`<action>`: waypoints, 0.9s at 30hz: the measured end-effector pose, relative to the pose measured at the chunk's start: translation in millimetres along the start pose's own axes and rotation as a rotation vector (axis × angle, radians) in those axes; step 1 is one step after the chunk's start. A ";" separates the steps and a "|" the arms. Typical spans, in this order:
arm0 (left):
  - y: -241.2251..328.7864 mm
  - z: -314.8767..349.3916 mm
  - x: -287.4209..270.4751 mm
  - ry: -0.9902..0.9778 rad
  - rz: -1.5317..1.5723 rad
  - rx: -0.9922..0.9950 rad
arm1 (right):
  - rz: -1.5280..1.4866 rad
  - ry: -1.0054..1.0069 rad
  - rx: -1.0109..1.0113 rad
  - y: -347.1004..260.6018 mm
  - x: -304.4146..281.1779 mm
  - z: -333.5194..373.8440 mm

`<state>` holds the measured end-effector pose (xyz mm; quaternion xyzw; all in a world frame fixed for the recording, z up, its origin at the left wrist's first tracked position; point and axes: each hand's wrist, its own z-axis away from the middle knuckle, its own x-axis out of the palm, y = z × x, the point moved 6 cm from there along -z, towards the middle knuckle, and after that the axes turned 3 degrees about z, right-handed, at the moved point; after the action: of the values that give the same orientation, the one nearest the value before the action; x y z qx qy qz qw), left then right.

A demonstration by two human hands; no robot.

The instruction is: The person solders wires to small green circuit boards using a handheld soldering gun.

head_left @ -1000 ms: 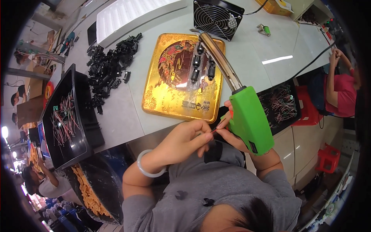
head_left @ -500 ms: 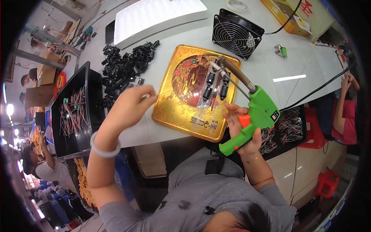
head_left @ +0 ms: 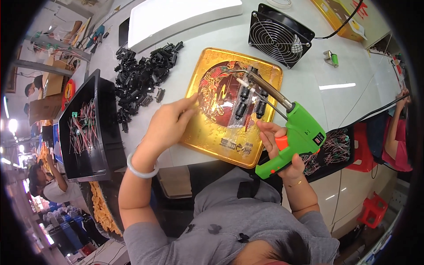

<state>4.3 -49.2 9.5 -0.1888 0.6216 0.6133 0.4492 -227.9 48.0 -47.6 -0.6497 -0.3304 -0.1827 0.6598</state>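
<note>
My right hand (head_left: 287,163) holds a green soldering gun (head_left: 304,128) with an orange trigger; its metal barrel and thin feed tube slant up and left. The tip is above several small black cylindrical parts (head_left: 241,110) lined up on a clear strip. They lie on a gold tin (head_left: 207,137) with a red, patterned round centre. My left hand (head_left: 170,121), a pale bangle on its wrist, reaches over the tin's left edge. Its fingers are stretched out and the thumb is slightly apart; nothing shows between them. Whether the fingertips touch the tin I cannot tell.
A heap of black parts (head_left: 143,73) lies left of the tin. Black trays of wired boards stand at the left (head_left: 104,128) and right (head_left: 349,152). Behind are a white foam tray (head_left: 176,22) and a black fan (head_left: 280,37). A black cable (head_left: 375,108) trails right.
My left hand has moved right from beside the tin to over its left edge, and its fingers have straightened. The soldering gun stays above the black parts. The whole view has shifted slightly.
</note>
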 end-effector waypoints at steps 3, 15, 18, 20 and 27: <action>-4.6 21.8 0.2 0.037 0.082 0.009 | -0.030 -0.032 0.066 1.5 3.3 0.9; 32.6 36.9 -11.7 0.076 0.096 0.105 | -0.157 -0.033 0.195 22.8 7.7 10.6; 49.7 25.1 8.8 0.053 0.192 0.174 | -0.178 -0.028 0.067 9.7 2.3 13.0; 55.0 18.6 21.7 0.046 0.254 0.187 | -0.073 0.064 0.003 -4.6 -8.5 17.1; 56.2 6.8 48.7 0.017 0.303 0.083 | 0.322 0.164 -0.009 -32.6 -34.3 46.8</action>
<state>-63.2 -17.5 5.3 -0.0791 0.6714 0.6464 0.3536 -283.6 84.3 -49.6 -0.6799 -0.1664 -0.1287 0.7025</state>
